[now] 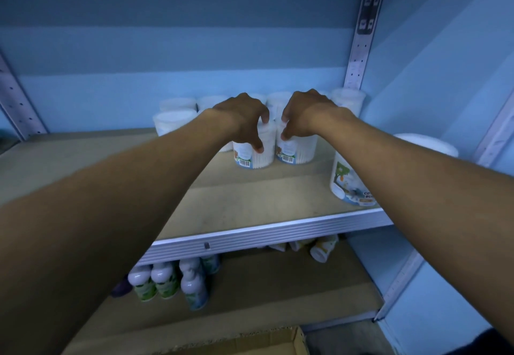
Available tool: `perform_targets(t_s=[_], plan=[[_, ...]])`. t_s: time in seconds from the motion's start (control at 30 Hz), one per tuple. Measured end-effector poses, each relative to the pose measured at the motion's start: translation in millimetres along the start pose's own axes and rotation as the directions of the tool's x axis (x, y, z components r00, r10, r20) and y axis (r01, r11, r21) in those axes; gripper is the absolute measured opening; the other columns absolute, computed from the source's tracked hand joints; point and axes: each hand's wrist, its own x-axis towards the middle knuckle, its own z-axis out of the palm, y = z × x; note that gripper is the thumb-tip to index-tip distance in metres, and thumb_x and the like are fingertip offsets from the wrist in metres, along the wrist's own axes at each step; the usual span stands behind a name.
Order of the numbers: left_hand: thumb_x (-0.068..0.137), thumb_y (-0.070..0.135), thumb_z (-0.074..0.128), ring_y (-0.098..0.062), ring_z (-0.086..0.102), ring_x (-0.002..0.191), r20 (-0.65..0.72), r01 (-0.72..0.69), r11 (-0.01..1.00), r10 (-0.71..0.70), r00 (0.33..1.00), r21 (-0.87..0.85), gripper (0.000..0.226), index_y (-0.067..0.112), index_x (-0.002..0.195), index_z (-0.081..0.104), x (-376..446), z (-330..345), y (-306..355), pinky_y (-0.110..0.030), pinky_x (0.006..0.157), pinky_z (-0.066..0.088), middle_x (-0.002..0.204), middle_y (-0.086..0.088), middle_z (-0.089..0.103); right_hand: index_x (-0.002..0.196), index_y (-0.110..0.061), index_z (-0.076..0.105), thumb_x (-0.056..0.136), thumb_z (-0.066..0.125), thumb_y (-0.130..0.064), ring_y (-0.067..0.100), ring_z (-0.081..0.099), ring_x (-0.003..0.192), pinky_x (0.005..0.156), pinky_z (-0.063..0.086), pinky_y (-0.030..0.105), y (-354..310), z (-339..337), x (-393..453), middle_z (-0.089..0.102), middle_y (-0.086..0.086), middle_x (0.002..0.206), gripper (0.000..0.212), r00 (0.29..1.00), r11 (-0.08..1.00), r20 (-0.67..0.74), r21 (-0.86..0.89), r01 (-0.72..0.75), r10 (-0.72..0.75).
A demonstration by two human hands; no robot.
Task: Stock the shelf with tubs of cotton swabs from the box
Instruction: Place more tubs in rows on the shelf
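Two clear tubs of cotton swabs stand side by side on the wooden shelf (250,198). My left hand (244,116) grips the left tub (254,154) from above, fingers curled round its lid. The right tub (299,150) is gripped the same way by my right hand (304,115). Behind them, several more tubs (178,116) stand in rows near the back wall. One tub (347,182) with a tree label stands at the shelf's right front, partly hidden by my right forearm. A corner of the cardboard box (278,340) shows at the bottom edge.
A perforated metal upright (358,56) rises at the shelf's right rear, another (16,101) at the left. The shelf's metal front edge (264,233) runs across the middle. On the lower shelf stand several white-capped bottles (167,279), with a few lying on their sides (322,249).
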Motion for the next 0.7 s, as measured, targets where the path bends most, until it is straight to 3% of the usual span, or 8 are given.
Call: perform_targets(t_s=[0.27, 0.37, 0.43, 0.53, 0.7], plan=[[0.067, 0.051, 0.083, -0.020, 0.049, 0.119, -0.014, -0.005, 1.000, 0.005, 1.000, 0.022, 0.069, 0.033, 0.128, 0.056, -38.5, -3.1, 5.3, -0.028, 0.082, 0.041, 0.128, 0.005, 0.056, 0.127, -0.026, 0.065, 0.074, 0.081, -0.051, 0.025, 0.054, 0.122, 0.086, 0.046, 0.033, -4.6, -5.2, -39.5, 0.058, 0.002, 0.133, 0.061, 0.996, 0.996, -0.018, -0.004, 0.087, -0.087], [0.062, 0.056, 0.083, -0.021, 0.050, 0.116, -0.020, 0.006, 0.999, -0.005, 1.000, 0.040, 0.071, 0.034, 0.125, 0.057, -49.8, -3.7, 7.9, -0.033, 0.086, 0.046, 0.125, 0.003, 0.059, 0.122, -0.025, 0.068, 0.074, 0.081, -0.054, 0.025, 0.054, 0.119, 0.081, 0.046, 0.033, -3.6, -7.2, -53.2, 0.062, 0.000, 0.127, 0.057, 0.991, 0.992, -0.036, -0.005, 0.130, -0.130], [0.060, 0.058, 0.083, -0.022, 0.052, 0.114, -0.018, 0.014, 0.999, -0.013, 1.000, 0.052, 0.072, 0.035, 0.124, 0.058, -57.4, -5.2, 10.1, -0.037, 0.088, 0.049, 0.123, 0.002, 0.060, 0.120, -0.024, 0.069, 0.074, 0.081, -0.055, 0.024, 0.052, 0.120, 0.086, 0.048, 0.035, -3.2, -8.9, -62.6, 0.064, 0.000, 0.125, 0.057, 0.988, 0.989, -0.046, 0.003, 0.147, -0.146], [0.060, 0.059, 0.083, -0.021, 0.054, 0.113, -0.015, 0.019, 0.998, -0.018, 1.000, 0.061, 0.072, 0.035, 0.123, 0.059, -68.0, -7.2, 13.6, -0.037, 0.088, 0.051, 0.121, 0.004, 0.061, 0.118, -0.024, 0.069, 0.074, 0.081, -0.055, 0.025, 0.049, 0.123, 0.092, 0.048, 0.036, -1.9, -10.2, -76.2, 0.065, 0.001, 0.123, 0.055, 0.984, 0.986, -0.059, 0.021, 0.167, -0.166], [0.057, 0.063, 0.082, -0.023, 0.056, 0.110, -0.003, 0.039, 0.997, -0.039, 0.999, 0.062, 0.073, 0.036, 0.121, 0.060, -81.9, -9.2, 20.0, -0.039, 0.087, 0.052, 0.120, 0.003, 0.061, 0.112, -0.027, 0.075, 0.076, 0.082, -0.047, 0.022, 0.046, 0.124, 0.085, 0.043, 0.031, 3.0, -16.5, -99.5, 0.068, -0.002, 0.118, 0.042, 0.976, 0.973, -0.048, 0.080, 0.214, -0.211]])
